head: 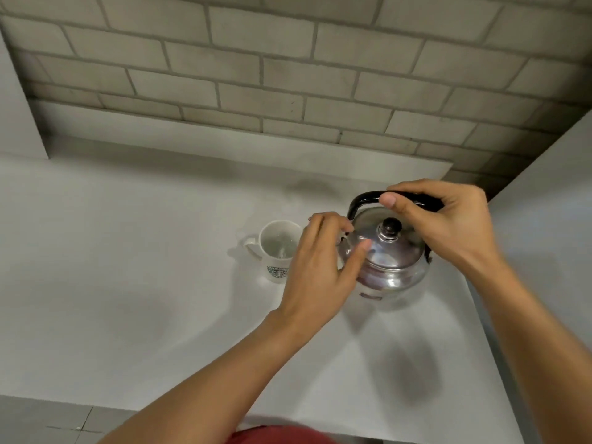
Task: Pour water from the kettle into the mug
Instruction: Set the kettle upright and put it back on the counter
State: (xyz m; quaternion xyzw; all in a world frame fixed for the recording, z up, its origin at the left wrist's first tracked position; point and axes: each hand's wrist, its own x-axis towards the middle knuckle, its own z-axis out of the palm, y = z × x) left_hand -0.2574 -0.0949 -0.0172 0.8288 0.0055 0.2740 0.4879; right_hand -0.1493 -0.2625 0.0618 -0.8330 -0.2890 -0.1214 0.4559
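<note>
A shiny steel kettle point(395, 265) with a black knob on its lid and a black arched handle stands on the white counter point(128, 267). My right hand point(448, 225) is closed around the top of that handle. My left hand point(320, 267) rests against the kettle's left side, fingers spread, the thumb touching the lid's edge; it hides the spout. Just left of the kettle a white mug point(277, 248) with a green logo stands upright, its handle pointing left. Inside the mug there seems to be some clear water.
A grey brick wall point(288, 75) rises behind the counter. A white panel point(544, 187) closes off the right side close to the kettle. The counter's front edge runs along the bottom, with grey floor point(48, 424) below at the left.
</note>
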